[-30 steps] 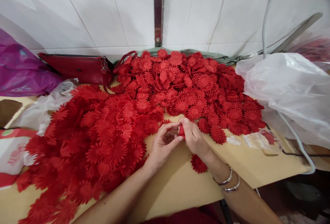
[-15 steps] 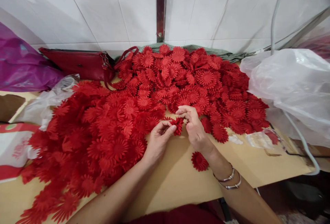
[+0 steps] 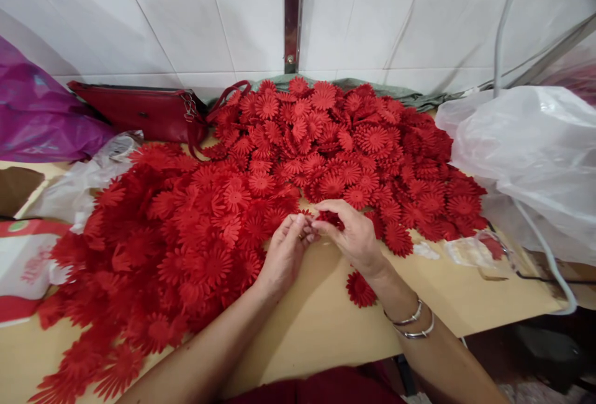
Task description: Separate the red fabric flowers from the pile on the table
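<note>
Over the table, my two hands meet fingertip to fingertip. My right hand [image 3: 356, 236] is closed, its thumb and fingers curled round a red artificial flower [image 3: 333, 220] that they largely cover. My left hand [image 3: 285, 249] is closed in a pinch against the right fingertips. What sits in that pinch is too small and covered to make out. Below the right wrist a single dark red artificial flower [image 3: 360, 289] lies on the table. Just beyond the hands spreads a large heap of red artificial flowers [image 3: 321, 137], and a looser pile of red petal layers [image 3: 186, 249] lies left of them.
A dark red purse [image 3: 135, 112] stands at the back left beside a purple bag [image 3: 41, 106]. White plastic bags [image 3: 535, 156] and a grey cable [image 3: 544, 246] are on the right. A red-and-white packet [image 3: 28, 267] lies on the left. The table [image 3: 442, 292] backs onto a tiled wall.
My right hand has come down and left, from raised fingers to closing round the flower that my left fingers were pinching. The piles and the single flower stay put.
</note>
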The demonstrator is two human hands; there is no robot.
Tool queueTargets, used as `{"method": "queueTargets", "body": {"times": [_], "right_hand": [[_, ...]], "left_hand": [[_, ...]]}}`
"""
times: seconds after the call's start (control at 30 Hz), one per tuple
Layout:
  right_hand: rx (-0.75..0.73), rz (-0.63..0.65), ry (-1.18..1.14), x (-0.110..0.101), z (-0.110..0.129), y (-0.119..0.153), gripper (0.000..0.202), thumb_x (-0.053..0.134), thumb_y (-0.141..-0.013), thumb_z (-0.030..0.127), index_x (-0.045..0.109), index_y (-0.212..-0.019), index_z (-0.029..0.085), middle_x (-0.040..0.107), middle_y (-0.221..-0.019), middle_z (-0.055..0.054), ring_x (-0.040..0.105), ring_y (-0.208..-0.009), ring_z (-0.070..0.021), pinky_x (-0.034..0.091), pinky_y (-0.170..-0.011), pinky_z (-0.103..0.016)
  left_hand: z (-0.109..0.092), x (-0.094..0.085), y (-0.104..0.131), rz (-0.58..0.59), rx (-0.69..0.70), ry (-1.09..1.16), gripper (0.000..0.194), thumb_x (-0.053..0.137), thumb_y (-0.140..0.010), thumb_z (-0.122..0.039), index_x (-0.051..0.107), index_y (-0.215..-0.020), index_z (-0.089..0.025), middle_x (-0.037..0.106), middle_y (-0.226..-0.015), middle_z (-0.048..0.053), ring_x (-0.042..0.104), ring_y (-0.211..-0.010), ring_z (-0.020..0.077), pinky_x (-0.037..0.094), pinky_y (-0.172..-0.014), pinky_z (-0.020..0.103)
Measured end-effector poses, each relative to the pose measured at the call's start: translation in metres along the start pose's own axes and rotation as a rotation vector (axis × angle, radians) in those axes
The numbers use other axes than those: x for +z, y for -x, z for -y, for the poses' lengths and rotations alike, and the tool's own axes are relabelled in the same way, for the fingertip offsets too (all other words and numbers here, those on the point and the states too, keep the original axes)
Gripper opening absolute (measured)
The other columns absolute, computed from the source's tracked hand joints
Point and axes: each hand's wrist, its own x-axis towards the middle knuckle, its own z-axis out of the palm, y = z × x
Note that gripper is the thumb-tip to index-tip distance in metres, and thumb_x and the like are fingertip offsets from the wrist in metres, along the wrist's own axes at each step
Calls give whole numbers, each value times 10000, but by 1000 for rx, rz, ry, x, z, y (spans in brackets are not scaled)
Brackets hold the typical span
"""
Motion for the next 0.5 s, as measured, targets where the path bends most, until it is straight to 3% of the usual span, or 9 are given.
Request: {"method": "queueTargets", "body": {"times": [0.1,0.2,0.33,0.5], "right_hand": [[190,-99,-123,-4,4,-2,212,622,-1000,378,693,-1145,241,780,-1146,-75,754,-1054,-204,596,-988,-378],[336,-139,-397,-3,8,-4,182,611,-996,382,661,-1075,226,785,-1010,-51,766,-877,-170,627,-825,-327],[421,-38,-528,6,11,-2,235,607,-983,448,633,-1014,217,751,-869,-25,714,-746,-146,614,-726,-295],[469,-14,-577,14,12,0,259,562,-1003,479,529,-1097,240,713,-791,11,711,-757,-156,604,-751,-300]], "left_hand": [[0,0,0,-4,-2,-3,388,808,-816,-513,645,-889,-169,660,-985,35,611,-852,121,506,-822,262],[2,0,1,13,86,-123,370,850,-801,-406,640,-1041,-218,620,-1054,18,608,-894,117,513,-834,253],[5,-1,2,66,232,-327,508,881,-765,-328,643,-1213,-295,588,-1241,40,597,-1056,159,515,-974,307],[5,-3,3,65,343,-474,423,870,-773,-354,752,-1177,-314,561,-1343,68,559,-1255,230,507,-1048,348]]}}
